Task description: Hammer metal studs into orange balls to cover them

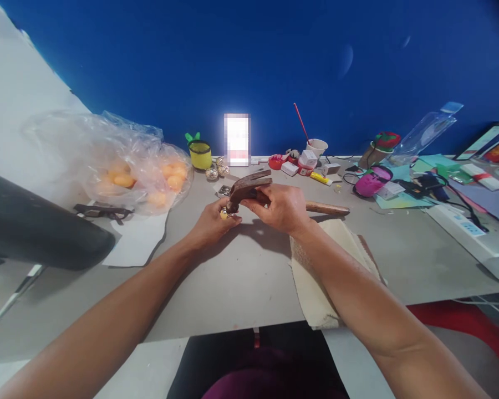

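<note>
My right hand [285, 208] is wrapped round a claw hammer [249, 182] close to its rusty metal head. The wooden handle sticks out to the right behind the hand. My left hand [216, 223] is closed on a small shiny gold-yellow piece [224, 213], mostly covered by the fingers. The hammer's striking face is right at this piece; whether they touch, I cannot tell. Just behind the left hand lies a small silvery item [224, 190]. Farther back are shiny gold balls [212, 174] beside a yellow mesh pouch [200, 156].
A clear bag of orange balls [177, 177] and dark glasses [103, 211] lie left, near a thick black cylinder [41, 221]. Beneath my right forearm is a folded cream cloth [316, 282]. A paper cup [317, 146], pink pouch [372, 182] and power strip [466, 233] stand right.
</note>
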A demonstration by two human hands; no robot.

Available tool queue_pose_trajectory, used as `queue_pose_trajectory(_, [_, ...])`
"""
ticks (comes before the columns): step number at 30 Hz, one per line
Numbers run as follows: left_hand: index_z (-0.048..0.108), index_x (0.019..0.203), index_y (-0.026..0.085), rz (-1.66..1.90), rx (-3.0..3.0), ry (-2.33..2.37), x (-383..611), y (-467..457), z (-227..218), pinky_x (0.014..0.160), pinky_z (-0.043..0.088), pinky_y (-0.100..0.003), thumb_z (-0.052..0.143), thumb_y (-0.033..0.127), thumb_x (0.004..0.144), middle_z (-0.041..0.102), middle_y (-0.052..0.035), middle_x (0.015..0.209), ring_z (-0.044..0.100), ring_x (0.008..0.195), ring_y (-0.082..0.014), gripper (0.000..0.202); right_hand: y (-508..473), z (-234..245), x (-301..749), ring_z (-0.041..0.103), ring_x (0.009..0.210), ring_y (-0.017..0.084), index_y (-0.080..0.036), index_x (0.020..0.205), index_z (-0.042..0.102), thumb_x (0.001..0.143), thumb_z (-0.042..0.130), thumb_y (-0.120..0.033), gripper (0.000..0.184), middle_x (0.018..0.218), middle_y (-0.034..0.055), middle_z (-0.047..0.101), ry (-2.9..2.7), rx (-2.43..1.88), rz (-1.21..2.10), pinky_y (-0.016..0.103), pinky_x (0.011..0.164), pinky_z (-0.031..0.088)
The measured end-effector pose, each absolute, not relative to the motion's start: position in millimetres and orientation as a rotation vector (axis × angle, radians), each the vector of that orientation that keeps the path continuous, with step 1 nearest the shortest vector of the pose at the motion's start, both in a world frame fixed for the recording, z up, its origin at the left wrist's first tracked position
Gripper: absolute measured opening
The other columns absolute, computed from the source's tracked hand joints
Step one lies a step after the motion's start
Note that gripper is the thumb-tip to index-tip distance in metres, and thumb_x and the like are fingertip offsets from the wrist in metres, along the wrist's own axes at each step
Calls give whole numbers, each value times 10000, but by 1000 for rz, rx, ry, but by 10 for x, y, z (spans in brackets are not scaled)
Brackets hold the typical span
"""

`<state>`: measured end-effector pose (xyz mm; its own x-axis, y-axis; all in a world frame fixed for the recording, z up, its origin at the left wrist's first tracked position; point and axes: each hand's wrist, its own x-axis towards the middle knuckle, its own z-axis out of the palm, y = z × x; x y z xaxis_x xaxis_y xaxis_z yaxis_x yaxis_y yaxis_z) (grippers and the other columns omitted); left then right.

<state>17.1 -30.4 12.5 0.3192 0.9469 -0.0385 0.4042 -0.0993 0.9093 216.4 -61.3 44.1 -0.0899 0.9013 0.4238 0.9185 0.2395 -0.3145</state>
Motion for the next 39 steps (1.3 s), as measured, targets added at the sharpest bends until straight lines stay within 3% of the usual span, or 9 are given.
queue_pose_trajectory(9, [587,940,197,752,1577,1136,162,-274,46,501,388,-231,728,314,710,555,50,654,478,528,-103,294,-639,455,2127,636,730,174,-221,927,758,930,607,-625,431,815,45,746,-2014,-1646,-40,288,656,332])
queue_pose_trajectory(17, [642,885,194,728,1657,1190,180,-302,104,482,380,-251,717,302,705,552,39,609,468,517,-119,223,-642,468,2121,641,725,175,-227,913,759,924,603,-634,436,809,41,752,-2024,-1648,-13,291,648,329])
queue_pose_trajectory(29, [581,732,206,694,1699,1131,187,-337,161,468,359,-263,694,333,767,533,20,555,471,505,-127,173,-625,454,2147,638,740,179,-228,927,756,933,591,-635,439,828,44,750,-2027,-1651,-26,293,665,334])
queue_pose_trajectory(39, [576,742,191,647,1690,1164,192,-334,127,478,352,-239,703,341,770,537,41,562,451,481,-101,199,-638,540,2128,679,824,216,-240,1005,766,961,570,-618,428,910,63,776,-2105,-1731,67,301,704,384])
